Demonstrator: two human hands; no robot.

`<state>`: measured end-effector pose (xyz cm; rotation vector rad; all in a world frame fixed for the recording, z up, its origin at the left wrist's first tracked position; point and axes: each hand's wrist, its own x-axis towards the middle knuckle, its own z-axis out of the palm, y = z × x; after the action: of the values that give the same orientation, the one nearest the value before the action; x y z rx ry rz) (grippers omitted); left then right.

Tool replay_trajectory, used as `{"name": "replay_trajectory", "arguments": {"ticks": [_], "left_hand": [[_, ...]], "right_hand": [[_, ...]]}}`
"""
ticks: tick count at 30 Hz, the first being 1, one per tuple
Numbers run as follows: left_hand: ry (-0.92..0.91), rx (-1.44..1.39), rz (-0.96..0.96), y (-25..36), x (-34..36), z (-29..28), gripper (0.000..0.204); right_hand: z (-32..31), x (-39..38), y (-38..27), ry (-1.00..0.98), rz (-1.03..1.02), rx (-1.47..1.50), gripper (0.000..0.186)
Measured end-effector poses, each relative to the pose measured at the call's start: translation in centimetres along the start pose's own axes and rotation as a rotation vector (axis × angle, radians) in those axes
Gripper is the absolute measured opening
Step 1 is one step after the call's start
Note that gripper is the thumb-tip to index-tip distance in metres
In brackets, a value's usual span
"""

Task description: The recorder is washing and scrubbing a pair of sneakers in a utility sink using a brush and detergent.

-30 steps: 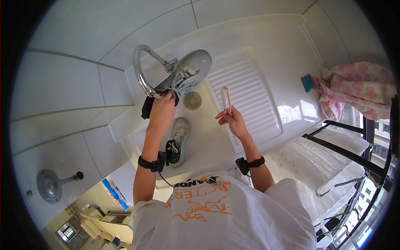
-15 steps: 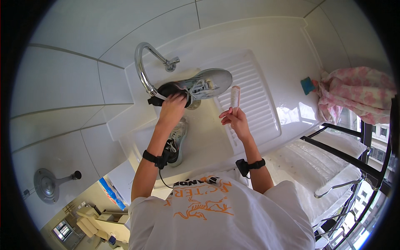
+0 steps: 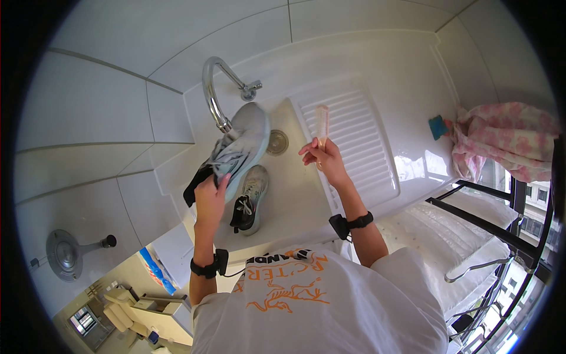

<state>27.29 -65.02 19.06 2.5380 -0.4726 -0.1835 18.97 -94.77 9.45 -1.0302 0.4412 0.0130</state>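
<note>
The left hand [image 3: 210,199] grips 1 shoe [image 3: 246,141] near its heel, under the tap [image 3: 211,94]; the right hand [image 3: 330,162] clasps a brush [image 3: 322,123]. The shoe is probably light, soft-topped, slippery if wet, best held by its heel.

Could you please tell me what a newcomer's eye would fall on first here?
Probably the grey shoe by the mouth of the curved chrome faucet, held near its black heel end by the left hand. Next, perhaps, the pale brush in the right hand, seen against the ribbed washboard, and the second shoe in the basin. At the far right, the pink-and-white cloth stands out.
</note>
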Motion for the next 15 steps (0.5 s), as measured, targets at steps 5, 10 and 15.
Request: {"name": "replay_trajectory", "arguments": {"ticks": [5,10,15], "left_hand": [[0.098,-0.394,-0.179,-1.4,-1.1,-0.7,0.028],[0.091,-0.654,-0.299,-1.4,-0.1,0.3,0.020],[-0.027,-0.889,-0.413,-0.1,1.4,1.0,0.023]], "right_hand": [[2.5,5.7,-1.2,-0.087,-0.138,-0.007,0.006],[5.6,12.6,-2.3,-0.118,-0.274,-0.089,0.009],[7.7,16.4,-2.5,-0.174,-0.334,-0.131,0.010]]}}
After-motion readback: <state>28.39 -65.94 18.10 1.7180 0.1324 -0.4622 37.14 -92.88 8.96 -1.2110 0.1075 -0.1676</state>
